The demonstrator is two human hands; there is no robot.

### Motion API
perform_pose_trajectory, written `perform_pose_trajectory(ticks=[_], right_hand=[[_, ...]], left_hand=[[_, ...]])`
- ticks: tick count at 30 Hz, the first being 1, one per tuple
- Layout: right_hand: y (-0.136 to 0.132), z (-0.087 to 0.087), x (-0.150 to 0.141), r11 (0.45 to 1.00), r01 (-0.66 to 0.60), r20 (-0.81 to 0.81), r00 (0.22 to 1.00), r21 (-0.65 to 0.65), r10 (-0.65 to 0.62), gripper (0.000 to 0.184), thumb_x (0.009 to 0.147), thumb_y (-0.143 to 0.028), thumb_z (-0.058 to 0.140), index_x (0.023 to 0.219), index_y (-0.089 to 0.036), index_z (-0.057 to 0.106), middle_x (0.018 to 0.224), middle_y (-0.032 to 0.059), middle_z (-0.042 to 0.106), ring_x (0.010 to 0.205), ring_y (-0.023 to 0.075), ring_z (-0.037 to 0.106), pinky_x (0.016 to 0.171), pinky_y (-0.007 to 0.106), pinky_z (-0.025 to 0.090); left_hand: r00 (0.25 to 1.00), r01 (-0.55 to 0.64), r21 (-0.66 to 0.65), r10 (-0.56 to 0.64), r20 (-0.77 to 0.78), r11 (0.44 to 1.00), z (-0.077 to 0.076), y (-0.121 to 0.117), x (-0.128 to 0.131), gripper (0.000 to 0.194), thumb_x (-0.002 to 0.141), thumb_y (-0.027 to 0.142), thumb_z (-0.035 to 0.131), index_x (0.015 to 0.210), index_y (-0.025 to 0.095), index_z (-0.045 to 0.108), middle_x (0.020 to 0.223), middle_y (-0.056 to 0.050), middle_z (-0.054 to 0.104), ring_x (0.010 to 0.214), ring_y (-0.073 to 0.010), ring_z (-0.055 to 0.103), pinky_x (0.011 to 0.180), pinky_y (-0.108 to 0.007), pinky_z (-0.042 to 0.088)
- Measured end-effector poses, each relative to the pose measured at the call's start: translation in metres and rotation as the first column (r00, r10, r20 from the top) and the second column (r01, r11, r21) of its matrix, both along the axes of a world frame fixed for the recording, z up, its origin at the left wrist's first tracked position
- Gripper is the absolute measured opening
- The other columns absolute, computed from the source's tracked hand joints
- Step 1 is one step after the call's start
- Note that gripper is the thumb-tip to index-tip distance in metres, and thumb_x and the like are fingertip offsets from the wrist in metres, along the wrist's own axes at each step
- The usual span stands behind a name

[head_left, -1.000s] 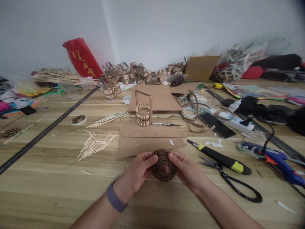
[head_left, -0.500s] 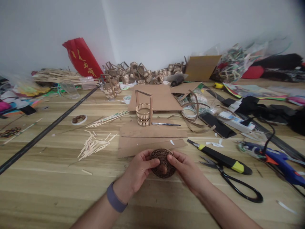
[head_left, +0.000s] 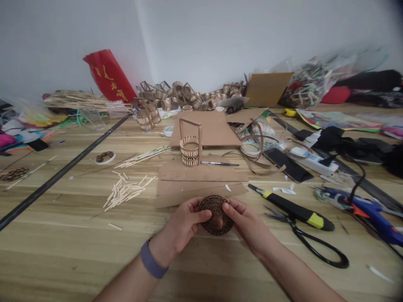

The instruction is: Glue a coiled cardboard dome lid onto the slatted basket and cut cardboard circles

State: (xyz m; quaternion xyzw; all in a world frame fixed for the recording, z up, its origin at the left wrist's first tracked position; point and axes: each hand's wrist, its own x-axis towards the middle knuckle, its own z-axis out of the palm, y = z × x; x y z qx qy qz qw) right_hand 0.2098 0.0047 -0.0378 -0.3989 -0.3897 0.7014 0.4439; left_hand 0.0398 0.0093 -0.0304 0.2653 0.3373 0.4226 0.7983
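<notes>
Between my two hands is a round brown disc of coiled corrugated cardboard, with a smooth brown knob-like piece at its centre. My left hand pinches its left edge, thumb on top. On the opposite edge my right hand grips it the same way. The disc is held just above the table, tilted towards me; its underside is hidden. Beyond it, cardboard strips lie flat, and a small basket of light sticks with a tall square handle stands upright beside a pen.
Short sticks lie in a loose pile to the left, near a white lid with brown beads. At right are a utility knife, scissors, a blue glue gun and a phone. Several small baskets crowd the wall.
Almost nothing differs. The view has shifted very slightly, and both hands keep the same hold on the cardboard disc.
</notes>
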Motion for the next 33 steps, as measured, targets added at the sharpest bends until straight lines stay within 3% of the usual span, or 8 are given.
perform_pose_trajectory(ticks=[10, 14, 21, 26, 30, 33], right_hand=[[0.0006, -0.0048, -0.0027, 0.997, 0.018, -0.073, 0.997, -0.071, -0.023, 0.042, 0.066, -0.055, 0.082, 0.08, -0.016, 0.073, 0.07, 0.0014, 0.072, 0.069, 0.0147, 0.059, 0.071, 0.027, 0.043], [0.0014, -0.0039, -0.0038, 0.998, 0.017, -0.107, 0.994, -0.059, -0.023, 0.042, 0.068, -0.057, 0.08, 0.069, -0.017, 0.07, 0.067, 0.0009, 0.071, 0.067, 0.0145, 0.057, 0.069, 0.027, 0.042], [0.003, -0.0034, -0.0026, 0.998, -0.014, -0.122, 0.993, -0.057, 0.007, 0.038, 0.072, -0.054, 0.078, 0.081, -0.018, 0.076, 0.082, 0.0063, 0.076, 0.089, 0.0227, 0.065, 0.083, 0.034, 0.046], [0.0028, -0.004, -0.002, 0.997, -0.024, -0.162, 0.987, -0.075, 0.011, 0.037, 0.072, -0.052, 0.08, 0.083, -0.017, 0.077, 0.084, 0.0073, 0.077, 0.093, 0.0231, 0.066, 0.087, 0.035, 0.047], [0.0035, -0.0044, -0.0007, 0.99, -0.011, -0.187, 0.982, -0.14, -0.016, 0.036, 0.069, -0.051, 0.082, 0.082, -0.017, 0.077, 0.083, 0.007, 0.078, 0.085, 0.0209, 0.068, 0.083, 0.034, 0.049], [0.0053, -0.0057, 0.0009, 0.98, 0.032, -0.204, 0.976, -0.194, -0.072, 0.036, 0.067, -0.049, 0.084, 0.085, -0.018, 0.077, 0.083, 0.0058, 0.078, 0.08, 0.0189, 0.069, 0.077, 0.03, 0.05]], left_hand=[[1.0, 0.028, 0.031, -0.028, 0.006, 0.999, -0.0041, 0.0002, 0.0004, 0.043, 0.051, 0.026, 0.094, 0.087, 0.012, 0.075, 0.078, -0.004, 0.074, 0.069, -0.0131, 0.065, 0.072, -0.025, 0.048], [1.0, -0.004, -0.001, 0.004, 0.007, 1.0, -0.0024, 0.0007, 0.0007, 0.043, 0.049, 0.025, 0.095, 0.086, 0.012, 0.075, 0.078, -0.005, 0.074, 0.071, -0.0142, 0.065, 0.074, -0.026, 0.049], [0.997, -0.077, -0.047, 0.078, 0.005, 0.996, -0.0034, 0.0042, -0.0019, 0.046, 0.05, 0.027, 0.095, 0.09, 0.012, 0.075, 0.084, -0.005, 0.074, 0.078, -0.0154, 0.066, 0.077, -0.026, 0.051], [0.996, -0.083, -0.075, 0.085, 0.024, 0.994, -0.0077, 0.0039, -0.0014, 0.046, 0.05, 0.024, 0.094, 0.09, 0.011, 0.075, 0.084, -0.006, 0.074, 0.079, -0.0161, 0.065, 0.078, -0.027, 0.051], [0.997, -0.075, -0.052, 0.075, -0.008, 0.996, -0.0093, 0.0039, -0.0009, 0.048, 0.053, 0.029, 0.093, 0.093, 0.012, 0.073, 0.09, -0.007, 0.073, 0.084, -0.0184, 0.066, 0.081, -0.029, 0.05], [0.977, -0.144, 0.075, 0.154, -0.149, 0.987, -0.0063, 0.0027, -0.0021, 0.054, 0.059, 0.043, 0.089, 0.102, 0.017, 0.07, 0.106, -0.009, 0.071, 0.1, -0.0244, 0.063, 0.089, -0.035, 0.048]])
